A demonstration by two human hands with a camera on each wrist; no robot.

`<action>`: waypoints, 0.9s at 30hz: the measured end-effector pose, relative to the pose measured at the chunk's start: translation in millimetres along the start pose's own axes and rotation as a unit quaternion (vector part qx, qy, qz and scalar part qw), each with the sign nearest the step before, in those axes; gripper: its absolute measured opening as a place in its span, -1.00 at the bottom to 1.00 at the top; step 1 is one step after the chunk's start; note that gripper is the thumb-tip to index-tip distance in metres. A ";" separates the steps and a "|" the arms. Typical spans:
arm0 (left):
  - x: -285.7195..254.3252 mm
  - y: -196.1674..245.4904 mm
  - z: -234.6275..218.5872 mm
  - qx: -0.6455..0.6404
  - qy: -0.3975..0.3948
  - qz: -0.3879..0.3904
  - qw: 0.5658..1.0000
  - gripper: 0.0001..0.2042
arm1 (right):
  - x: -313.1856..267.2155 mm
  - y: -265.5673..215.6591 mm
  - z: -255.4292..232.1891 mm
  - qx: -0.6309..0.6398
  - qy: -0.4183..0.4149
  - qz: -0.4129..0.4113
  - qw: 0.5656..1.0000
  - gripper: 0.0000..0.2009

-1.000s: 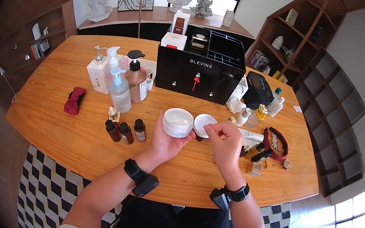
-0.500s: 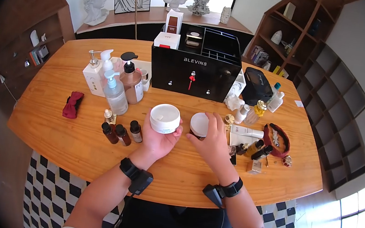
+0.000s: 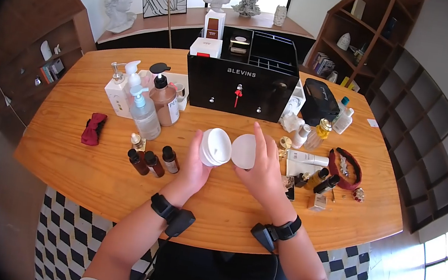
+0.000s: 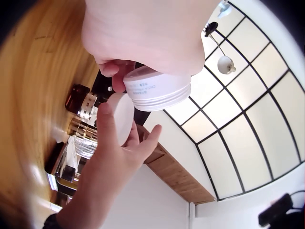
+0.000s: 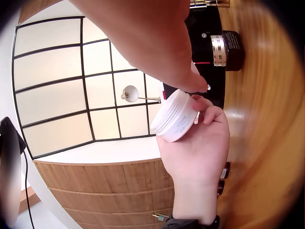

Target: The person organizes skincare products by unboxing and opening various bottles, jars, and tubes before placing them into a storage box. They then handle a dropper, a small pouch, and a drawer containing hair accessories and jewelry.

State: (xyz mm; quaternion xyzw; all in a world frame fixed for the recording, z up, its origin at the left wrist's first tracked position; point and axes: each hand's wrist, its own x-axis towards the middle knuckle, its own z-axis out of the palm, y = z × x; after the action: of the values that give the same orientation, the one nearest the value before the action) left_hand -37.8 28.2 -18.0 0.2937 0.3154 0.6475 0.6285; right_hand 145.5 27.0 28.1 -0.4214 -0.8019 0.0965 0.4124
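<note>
The open white jar [image 3: 215, 147] is gripped in the left hand [image 3: 195, 166], tilted, its mouth turned toward the right hand [image 3: 266, 176]. There, the round white lid [image 3: 243, 151] is held between thumb and fingers, some fingers spread, just beside the jar. Small blue print is seen on the jar's side, too fine to be read surely. Both are held above the wooden table [image 3: 202, 211]. Small dark bottles [image 3: 153, 164] and a brown pump bottle [image 3: 166, 104], its label only partly legible, are seen to the left; a white tube [image 3: 308, 159] and a red headband [image 3: 358, 173] to the right. Beyond, "BLEVINS" is printed on a black box [image 3: 239, 90].
</note>
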 end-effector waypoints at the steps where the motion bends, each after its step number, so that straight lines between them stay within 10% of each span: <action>1: -0.3 -1.5 -1.0 0.007 -0.003 0.004 1.000 -0.49 | -0.5 -2.4 -2.7 0.016 -0.003 -0.012 1.000 0.03; 12: -11.2 1.2 11.3 0.124 -0.155 -0.008 0.980 -0.48 | -4.9 -2.2 -9.2 0.195 -0.074 -0.028 0.978 0.02; 20: -6.8 -12.3 1.7 0.175 -0.125 0.029 0.976 -0.47 | -4.7 -3.5 -6.1 0.203 -0.112 -0.061 0.971 -0.19; 27: -9.0 -16.9 0.7 0.217 -0.145 0.136 0.956 -0.57 | -12.6 3.6 -9.3 0.054 -0.168 0.091 0.980 -0.42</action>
State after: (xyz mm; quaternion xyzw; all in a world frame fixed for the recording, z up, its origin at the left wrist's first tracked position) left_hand -26.3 19.4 -30.6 0.5544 0.3108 0.5930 0.4944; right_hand 158.4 17.9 25.0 -0.4476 -0.8115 0.2461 0.2839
